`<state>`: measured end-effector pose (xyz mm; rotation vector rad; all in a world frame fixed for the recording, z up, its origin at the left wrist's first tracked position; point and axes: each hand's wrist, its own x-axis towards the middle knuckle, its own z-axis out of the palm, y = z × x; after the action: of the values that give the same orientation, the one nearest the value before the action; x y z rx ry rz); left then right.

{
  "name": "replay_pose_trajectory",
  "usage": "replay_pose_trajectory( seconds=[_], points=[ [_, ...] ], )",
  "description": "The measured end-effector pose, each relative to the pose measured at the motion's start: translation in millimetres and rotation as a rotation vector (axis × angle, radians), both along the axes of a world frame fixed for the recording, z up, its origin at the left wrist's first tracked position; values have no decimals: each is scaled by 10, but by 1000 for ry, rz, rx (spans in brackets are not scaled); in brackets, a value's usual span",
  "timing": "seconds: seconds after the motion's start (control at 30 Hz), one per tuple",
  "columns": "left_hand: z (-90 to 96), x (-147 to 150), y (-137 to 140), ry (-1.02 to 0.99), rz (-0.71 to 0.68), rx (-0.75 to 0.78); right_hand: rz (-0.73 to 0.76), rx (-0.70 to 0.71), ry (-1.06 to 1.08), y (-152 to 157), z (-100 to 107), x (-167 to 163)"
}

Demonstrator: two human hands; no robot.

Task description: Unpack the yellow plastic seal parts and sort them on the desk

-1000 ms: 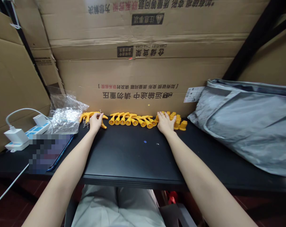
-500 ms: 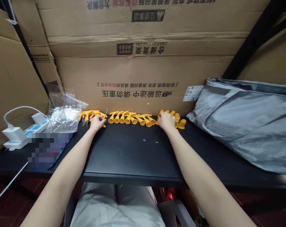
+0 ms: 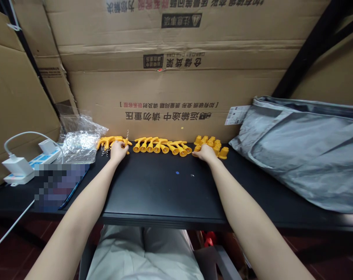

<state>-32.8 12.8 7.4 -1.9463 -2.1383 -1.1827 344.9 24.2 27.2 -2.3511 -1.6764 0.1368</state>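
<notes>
My left hand (image 3: 118,153) is at the back left of the black table, its fingers closed around a yellow plastic piece (image 3: 126,142). A thin coiled spring (image 3: 127,134) sticks up just above those fingers. Beside that hand lies a pile of yellow branched pieces (image 3: 108,140) with springs hanging at its front. At the back right, my right hand (image 3: 207,152) has its fingers curled at a yellow cup-shaped piece (image 3: 197,148), partly covered by the hand. More yellow cup-shaped pieces (image 3: 223,152) stand behind and beside it. Between the hands runs a row of yellow funnel-ended pieces (image 3: 157,146).
A cardboard sheet (image 3: 164,85) stands behind the table (image 3: 164,194). Clear plastic wrap (image 3: 79,144), a white power strip (image 3: 44,157) and a flat pixelated item (image 3: 61,186) lie left. A grey bag (image 3: 304,151) fills the right side.
My right hand has drawn slightly down from over the cup-shaped pieces, uncovering several of them. My left hand has turned a little, and the yellow piece by its fingers stands more upright.
</notes>
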Motion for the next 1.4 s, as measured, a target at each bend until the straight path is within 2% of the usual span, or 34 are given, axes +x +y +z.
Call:
replay_pose_trajectory(
  seconds=[0.1,0.2,0.4,0.57,0.67,0.73,0.87,1.0,1.1,1.3,1.4],
  points=[
    [28,35,-55,-8,35,108,-47,58,-18,-76,72,-58],
    [67,86,-90,-20,3,162,-54,179,-43,-159,156,-147],
    [68,146,-67,5,-177,252,147,333,-66,-178,263,-425],
    [10,139,-35,65,-231,280,264,395,-4,-68,303,-723],
    [10,134,-30,95,-291,246,338,427,84,-38,268,-901],
    [21,136,-36,123,-314,210,446,482,124,-42,202,-994],
    [37,160,-70,200,-294,138,729,587,129,-65,29,-1074],
    [43,196,-115,236,-286,103,861,608,111,-87,-65,-1073],
    [50,212,-137,240,-279,86,885,587,67,-126,-68,-1075],
    [46,205,-133,239,-277,80,770,516,-63,-192,-53,-1071],
    [38,207,-127,231,-287,82,771,499,-76,-207,-53,-1087]
  ],
)
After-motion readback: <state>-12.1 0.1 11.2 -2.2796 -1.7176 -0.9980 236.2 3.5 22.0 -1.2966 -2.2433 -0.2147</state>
